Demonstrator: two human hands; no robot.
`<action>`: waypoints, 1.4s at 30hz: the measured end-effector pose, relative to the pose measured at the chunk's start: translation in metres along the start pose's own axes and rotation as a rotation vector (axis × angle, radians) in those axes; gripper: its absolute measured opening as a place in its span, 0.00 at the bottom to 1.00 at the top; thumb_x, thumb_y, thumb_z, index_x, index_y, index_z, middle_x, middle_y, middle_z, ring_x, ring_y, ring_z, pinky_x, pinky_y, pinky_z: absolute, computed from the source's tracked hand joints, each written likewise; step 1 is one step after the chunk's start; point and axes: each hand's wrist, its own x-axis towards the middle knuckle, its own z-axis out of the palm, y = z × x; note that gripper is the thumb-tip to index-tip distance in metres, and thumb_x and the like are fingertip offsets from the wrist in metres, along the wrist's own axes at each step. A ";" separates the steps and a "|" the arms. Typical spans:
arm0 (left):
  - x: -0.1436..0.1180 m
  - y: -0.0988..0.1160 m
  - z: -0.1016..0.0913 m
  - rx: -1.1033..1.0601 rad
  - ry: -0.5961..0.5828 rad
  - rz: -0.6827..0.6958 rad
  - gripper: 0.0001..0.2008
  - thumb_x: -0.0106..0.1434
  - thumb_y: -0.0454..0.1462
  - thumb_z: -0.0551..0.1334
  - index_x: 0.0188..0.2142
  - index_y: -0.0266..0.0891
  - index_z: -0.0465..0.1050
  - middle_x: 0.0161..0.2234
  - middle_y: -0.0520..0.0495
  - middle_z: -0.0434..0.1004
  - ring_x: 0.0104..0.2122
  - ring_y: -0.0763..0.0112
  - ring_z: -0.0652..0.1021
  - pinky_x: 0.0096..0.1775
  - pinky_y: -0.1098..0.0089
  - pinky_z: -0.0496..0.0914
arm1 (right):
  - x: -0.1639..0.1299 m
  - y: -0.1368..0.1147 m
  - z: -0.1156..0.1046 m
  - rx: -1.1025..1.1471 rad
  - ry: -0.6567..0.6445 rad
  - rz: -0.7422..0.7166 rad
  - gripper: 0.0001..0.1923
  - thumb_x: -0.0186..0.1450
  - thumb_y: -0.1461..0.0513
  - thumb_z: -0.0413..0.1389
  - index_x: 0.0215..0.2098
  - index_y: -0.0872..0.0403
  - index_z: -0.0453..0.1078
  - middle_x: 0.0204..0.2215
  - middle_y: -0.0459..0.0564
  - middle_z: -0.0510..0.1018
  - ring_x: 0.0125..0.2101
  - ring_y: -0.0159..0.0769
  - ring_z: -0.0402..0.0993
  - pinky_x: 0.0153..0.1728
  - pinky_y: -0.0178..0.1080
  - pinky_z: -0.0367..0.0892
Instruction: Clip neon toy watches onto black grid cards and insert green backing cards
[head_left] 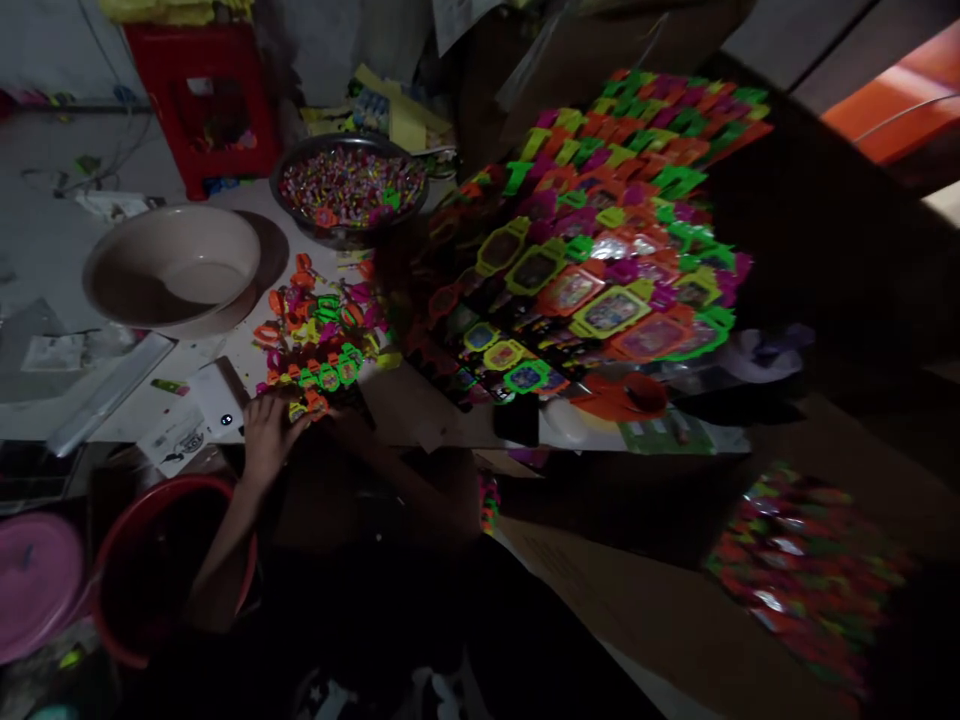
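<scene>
My left hand rests at the near edge of the table. Its fingers curl around a small orange and yellow plastic toy piece. My right hand lies in deep shadow just to the right of it, reaching toward the same piece, and its grip cannot be made out. Right beyond both hands lies a loose heap of neon toy watch parts in green, orange and pink.
A big fanned stack of carded toy watches fills the table's right. At the back stand a metal bowl of small coloured bits, a beige basin and a red stool. Below are a red bucket, a pink lid, cardboard and more packs.
</scene>
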 end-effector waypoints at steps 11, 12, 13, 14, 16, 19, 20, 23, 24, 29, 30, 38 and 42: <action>-0.001 -0.005 0.001 0.026 0.043 0.047 0.18 0.64 0.51 0.57 0.39 0.38 0.71 0.38 0.41 0.75 0.42 0.57 0.72 0.46 0.59 0.62 | -0.001 -0.005 -0.001 -0.044 -0.091 0.034 0.17 0.70 0.63 0.51 0.55 0.57 0.69 0.45 0.57 0.79 0.45 0.41 0.77 0.44 0.35 0.67; 0.000 -0.006 0.001 0.034 0.045 0.055 0.18 0.64 0.51 0.58 0.39 0.38 0.71 0.39 0.41 0.75 0.42 0.57 0.72 0.46 0.59 0.62 | -0.001 -0.006 -0.002 -0.048 -0.094 0.036 0.18 0.70 0.62 0.51 0.57 0.58 0.68 0.45 0.57 0.79 0.44 0.41 0.77 0.44 0.35 0.67; 0.001 -0.008 0.001 0.045 0.042 0.065 0.17 0.64 0.50 0.58 0.39 0.39 0.71 0.40 0.41 0.75 0.42 0.57 0.72 0.47 0.59 0.62 | -0.001 -0.007 -0.003 -0.049 -0.093 0.034 0.19 0.70 0.62 0.51 0.58 0.57 0.67 0.45 0.58 0.79 0.44 0.42 0.77 0.44 0.36 0.68; 0.002 -0.010 0.000 0.055 0.034 0.080 0.16 0.64 0.50 0.58 0.39 0.39 0.71 0.40 0.41 0.75 0.42 0.57 0.72 0.47 0.58 0.62 | -0.002 -0.008 -0.004 -0.047 -0.091 0.031 0.20 0.70 0.62 0.51 0.59 0.57 0.66 0.45 0.58 0.79 0.44 0.42 0.77 0.44 0.36 0.68; 0.005 -0.013 -0.002 0.065 -0.002 0.127 0.15 0.64 0.48 0.59 0.39 0.40 0.72 0.42 0.41 0.75 0.43 0.58 0.71 0.47 0.58 0.63 | -0.002 -0.008 -0.003 -0.037 -0.082 0.021 0.20 0.70 0.63 0.51 0.60 0.56 0.65 0.46 0.57 0.79 0.45 0.42 0.77 0.45 0.36 0.68; 0.011 -0.016 -0.009 0.038 -0.100 0.238 0.12 0.64 0.46 0.60 0.41 0.43 0.74 0.46 0.42 0.74 0.46 0.58 0.70 0.49 0.57 0.63 | -0.003 -0.007 -0.001 -0.013 -0.072 0.007 0.19 0.70 0.64 0.51 0.59 0.56 0.66 0.47 0.57 0.78 0.47 0.41 0.76 0.47 0.36 0.67; 0.013 -0.016 -0.011 0.026 -0.127 0.269 0.12 0.64 0.46 0.60 0.42 0.43 0.74 0.47 0.43 0.74 0.47 0.58 0.69 0.50 0.57 0.62 | -0.003 -0.006 0.000 -0.001 -0.069 0.002 0.19 0.70 0.64 0.51 0.58 0.56 0.67 0.47 0.57 0.78 0.47 0.41 0.76 0.48 0.36 0.66; 0.017 -0.017 -0.015 0.009 -0.160 0.304 0.12 0.64 0.45 0.60 0.42 0.43 0.75 0.45 0.43 0.75 0.48 0.58 0.68 0.51 0.57 0.63 | -0.002 -0.003 0.003 0.033 -0.059 -0.009 0.18 0.70 0.63 0.50 0.57 0.56 0.68 0.47 0.57 0.78 0.48 0.41 0.76 0.48 0.36 0.66; 0.017 -0.018 -0.016 0.011 -0.168 0.298 0.13 0.64 0.46 0.60 0.42 0.42 0.75 0.44 0.43 0.75 0.48 0.58 0.68 0.51 0.57 0.63 | -0.002 -0.003 0.004 0.042 -0.055 -0.011 0.18 0.70 0.62 0.50 0.57 0.56 0.68 0.47 0.57 0.78 0.47 0.41 0.76 0.47 0.36 0.66; 0.020 -0.018 -0.018 0.041 -0.236 0.251 0.14 0.64 0.47 0.59 0.41 0.41 0.75 0.43 0.42 0.75 0.47 0.57 0.68 0.50 0.58 0.62 | 0.000 -0.001 0.007 0.064 -0.029 -0.015 0.17 0.70 0.62 0.51 0.55 0.55 0.70 0.46 0.56 0.79 0.45 0.41 0.77 0.46 0.36 0.67; 0.022 -0.017 -0.018 0.046 -0.250 0.244 0.14 0.64 0.48 0.58 0.40 0.41 0.75 0.42 0.43 0.75 0.47 0.58 0.68 0.50 0.58 0.62 | 0.001 -0.001 0.008 0.064 -0.027 -0.012 0.17 0.70 0.62 0.52 0.55 0.55 0.70 0.45 0.56 0.79 0.45 0.41 0.77 0.45 0.36 0.67; 0.034 -0.009 -0.022 0.022 -0.295 0.249 0.12 0.65 0.47 0.57 0.35 0.43 0.74 0.38 0.44 0.77 0.46 0.58 0.70 0.50 0.58 0.63 | 0.003 -0.009 0.000 0.149 -0.025 0.007 0.12 0.69 0.64 0.53 0.49 0.58 0.73 0.44 0.57 0.80 0.44 0.42 0.77 0.44 0.36 0.67; 0.024 -0.005 -0.021 0.089 -0.168 0.248 0.16 0.66 0.48 0.55 0.38 0.40 0.73 0.39 0.41 0.75 0.43 0.56 0.71 0.46 0.58 0.65 | 0.008 -0.014 -0.003 0.174 -0.022 -0.019 0.16 0.69 0.64 0.52 0.54 0.59 0.70 0.48 0.58 0.78 0.47 0.41 0.76 0.48 0.38 0.67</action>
